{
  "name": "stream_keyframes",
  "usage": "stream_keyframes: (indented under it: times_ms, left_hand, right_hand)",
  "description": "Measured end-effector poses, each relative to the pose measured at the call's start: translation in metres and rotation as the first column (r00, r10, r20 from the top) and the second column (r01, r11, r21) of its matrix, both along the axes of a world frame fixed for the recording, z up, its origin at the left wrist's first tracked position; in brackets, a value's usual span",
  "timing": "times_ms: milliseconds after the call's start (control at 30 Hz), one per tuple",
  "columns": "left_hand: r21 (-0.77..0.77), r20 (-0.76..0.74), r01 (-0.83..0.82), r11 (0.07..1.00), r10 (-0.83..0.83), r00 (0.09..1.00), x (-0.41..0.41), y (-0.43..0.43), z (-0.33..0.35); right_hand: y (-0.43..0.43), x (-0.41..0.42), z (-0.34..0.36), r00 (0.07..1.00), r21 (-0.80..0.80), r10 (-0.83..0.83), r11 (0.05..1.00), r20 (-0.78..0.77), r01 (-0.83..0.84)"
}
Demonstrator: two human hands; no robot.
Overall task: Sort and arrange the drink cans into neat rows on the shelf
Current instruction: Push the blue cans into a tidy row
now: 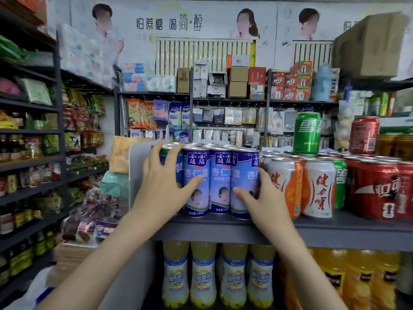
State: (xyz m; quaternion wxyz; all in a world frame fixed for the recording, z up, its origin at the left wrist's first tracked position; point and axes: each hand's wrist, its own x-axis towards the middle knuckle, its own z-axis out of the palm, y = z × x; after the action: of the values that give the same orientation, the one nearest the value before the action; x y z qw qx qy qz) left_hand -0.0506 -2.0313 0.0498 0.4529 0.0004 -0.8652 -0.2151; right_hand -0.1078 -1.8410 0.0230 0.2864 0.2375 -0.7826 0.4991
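Four tall blue cans (pixel 221 175) stand upright and touching side by side along the front edge of the grey shelf (pixel 335 229), at its left end beside a grey end panel (pixel 138 171). From where I stand, the left hand (pixel 165 175) wraps the leftmost blue can (pixel 180 168) at the nine o'clock end of the row. Its fingers are curled over the rim and its thumb reaches across the front of the neighbouring can. The right hand (pixel 266 198) clasps the rightmost blue can (pixel 244 168) at the three o'clock end, thumb pressed on its front, fingers tucked into the gap against the white-and-orange cans (pixel 319 186). Those stand just to the blue row's three o'clock, with red cola cans (pixel 380 189) further right. More can tops show behind the blue row. At one o'clock from the hands, a green can (pixel 307 133) and a red can (pixel 364 135) stand on top of the lower cans. Down at six o'clock, pale bottles (pixel 203 276) with yellow tops line the shelf below.
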Motion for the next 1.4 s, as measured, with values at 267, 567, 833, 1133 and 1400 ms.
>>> stream_keyframes:
  times_ms: [267, 567, 833, 1133, 1400]
  left_hand:
    - [0.034, 0.017, -0.066, 0.997, 0.065, 0.998, -0.004, 0.018, -0.005]
    - [-0.225, -0.143, -0.054, 0.973, 0.022, 0.99, -0.007, 0.074, -0.005]
    - [-0.198, -0.145, 0.02, 0.98, -0.049, 0.988, -0.014, 0.161, -0.033]
    - [-0.174, -0.182, 0.038, 0.984, -0.07, 0.981, -0.028, 0.293, -0.038]
    - [-0.227, -0.103, 0.054, 0.972, -0.079, 0.991, -0.05, 0.361, -0.05]
  right_hand:
    - [-0.012, -0.013, -0.01, 0.998, -0.017, 0.036, 0.999, 0.051, -0.035]
    - [0.011, 0.021, -0.015, 0.997, 0.092, -0.017, 0.995, -0.074, 0.024]
    - [0.105, 0.035, -0.018, 0.955, 0.132, -0.069, 0.985, -0.288, 0.112]
    - [0.239, 0.017, -0.02, 0.948, 0.15, -0.076, 0.98, -0.309, 0.128]
    - [0.298, 0.006, -0.034, 0.968, 0.133, -0.141, 0.976, -0.207, 0.171]
